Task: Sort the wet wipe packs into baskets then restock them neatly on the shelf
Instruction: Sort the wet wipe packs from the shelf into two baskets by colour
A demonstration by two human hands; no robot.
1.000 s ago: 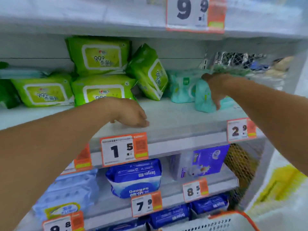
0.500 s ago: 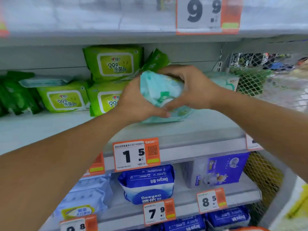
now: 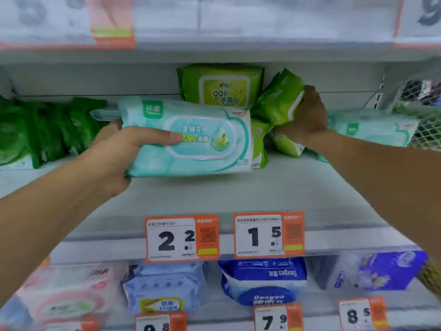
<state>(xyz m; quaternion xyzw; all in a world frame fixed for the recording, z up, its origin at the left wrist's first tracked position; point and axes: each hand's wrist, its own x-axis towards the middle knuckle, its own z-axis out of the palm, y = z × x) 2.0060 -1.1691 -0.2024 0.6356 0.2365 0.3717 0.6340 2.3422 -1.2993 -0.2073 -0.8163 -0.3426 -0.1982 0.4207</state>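
Here, in the head view, the left hand [image 3: 112, 154] is gripping a teal wet wipe pack [image 3: 191, 139] by its left end, thumb lying across the front face and the other fingers curled behind, and is holding it level just above the white shelf [image 3: 238, 194], in front of the green stock. The right hand [image 3: 305, 118] is clasping a tilted lime green pack [image 3: 279, 103], fingers wrapped round its right edge (the pack is leaning left against the upright lime green pack [image 3: 220, 86] at the back). Another lime green pack [image 3: 259, 144] is standing partly hidden behind the teal one. A second teal pack [image 3: 372, 127] is lying on the shelf behind the right forearm, beside a wire mesh basket [image 3: 424, 130]. Dark green packs [image 3: 35, 132] are crowding the shelf's left end. Price tags reading 2.2 [image 3: 181, 238] and 1.5 [image 3: 268, 235] are hanging on the shelf edge; blue packs [image 3: 262, 280] are sitting on the shelf below.
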